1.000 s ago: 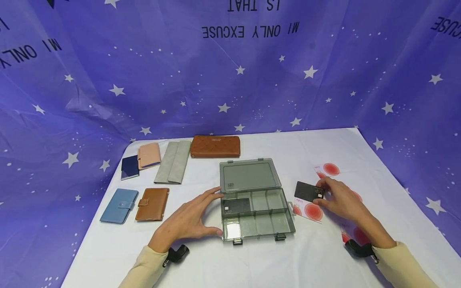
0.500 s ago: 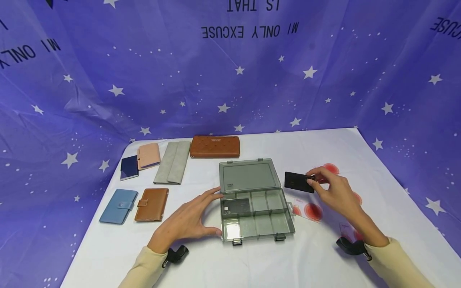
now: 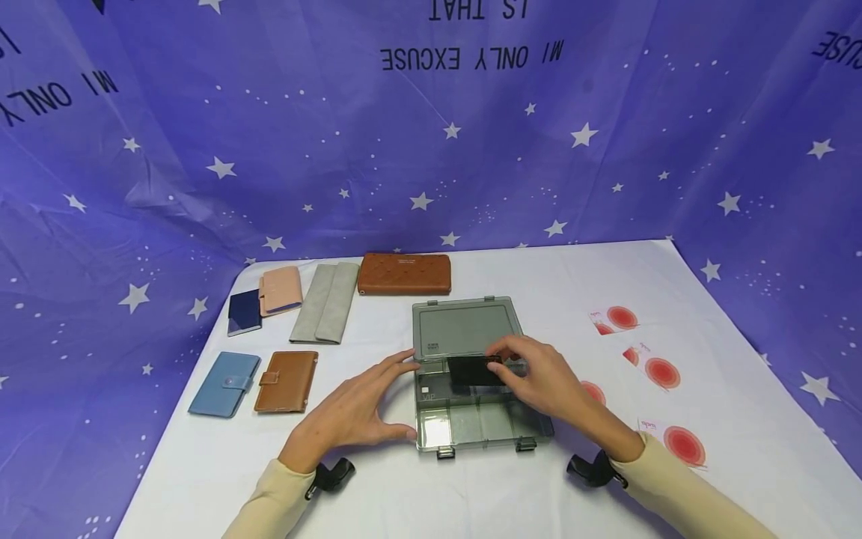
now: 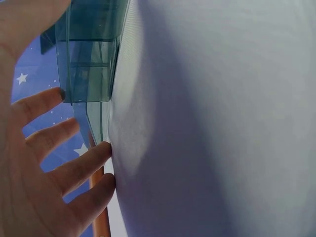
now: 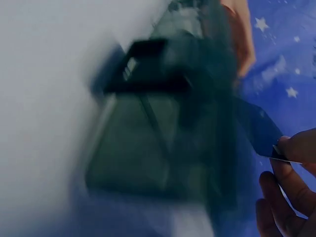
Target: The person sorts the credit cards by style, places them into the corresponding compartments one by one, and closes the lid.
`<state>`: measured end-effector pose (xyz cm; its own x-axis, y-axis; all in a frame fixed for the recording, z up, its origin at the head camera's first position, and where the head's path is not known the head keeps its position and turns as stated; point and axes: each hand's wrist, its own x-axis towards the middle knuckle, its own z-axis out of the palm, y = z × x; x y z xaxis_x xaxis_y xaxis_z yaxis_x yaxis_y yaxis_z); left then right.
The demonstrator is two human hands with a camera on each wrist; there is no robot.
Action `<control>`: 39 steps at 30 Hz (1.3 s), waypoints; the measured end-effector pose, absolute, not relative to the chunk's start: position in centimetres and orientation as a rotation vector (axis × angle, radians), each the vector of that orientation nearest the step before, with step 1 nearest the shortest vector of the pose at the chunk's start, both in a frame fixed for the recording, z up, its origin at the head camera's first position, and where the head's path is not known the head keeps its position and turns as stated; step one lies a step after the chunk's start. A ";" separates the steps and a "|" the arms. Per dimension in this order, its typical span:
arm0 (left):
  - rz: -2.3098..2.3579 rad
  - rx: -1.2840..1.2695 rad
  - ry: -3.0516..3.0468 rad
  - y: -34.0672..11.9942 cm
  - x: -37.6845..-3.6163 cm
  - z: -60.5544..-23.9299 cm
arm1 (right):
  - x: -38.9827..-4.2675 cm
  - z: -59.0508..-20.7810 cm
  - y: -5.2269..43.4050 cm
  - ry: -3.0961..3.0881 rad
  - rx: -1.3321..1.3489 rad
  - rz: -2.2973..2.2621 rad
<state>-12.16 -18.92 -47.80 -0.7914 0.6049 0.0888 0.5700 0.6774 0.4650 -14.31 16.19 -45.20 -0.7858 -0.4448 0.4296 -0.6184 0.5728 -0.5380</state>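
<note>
A grey see-through divided box [image 3: 465,430] lies on the white table with its lid [image 3: 465,329] folded back. My left hand [image 3: 357,404] rests at the box's left side, fingers and thumb spread and fairly straight. Between thumb and fingers, my right hand [image 3: 545,374] pinches a black card [image 3: 471,370] over the box's back row. Below it, a black VIP card [image 3: 434,388] lies in the back left of the box, partly covered. In the right wrist view the box is blurred, and the pinched card [image 5: 261,128] shows at the right.
Several white cards with red circles, such as one card [image 3: 683,445], lie to the right. Toward the left are a blue card holder [image 3: 224,384], a brown card holder [image 3: 286,382], a navy case [image 3: 244,311], a pink holder [image 3: 279,290], a grey wallet [image 3: 325,303] and a brown wallet [image 3: 404,274].
My right hand has lifted the black card off a red-circled card at the right and carried it left over the box. My left hand stays at the box's left side.
</note>
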 end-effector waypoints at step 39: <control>0.592 1.119 2.887 -18.4 -13.3 -47.0 | -14.5 -45.8 17.9 -2.672 0.977 0.645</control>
<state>-13.27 -18.41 -46.96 -0.7481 0.6480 0.1430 0.6520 0.6777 0.3400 -14.54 17.85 -45.78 -0.7531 -0.5568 0.3504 -0.6554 0.6817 -0.3253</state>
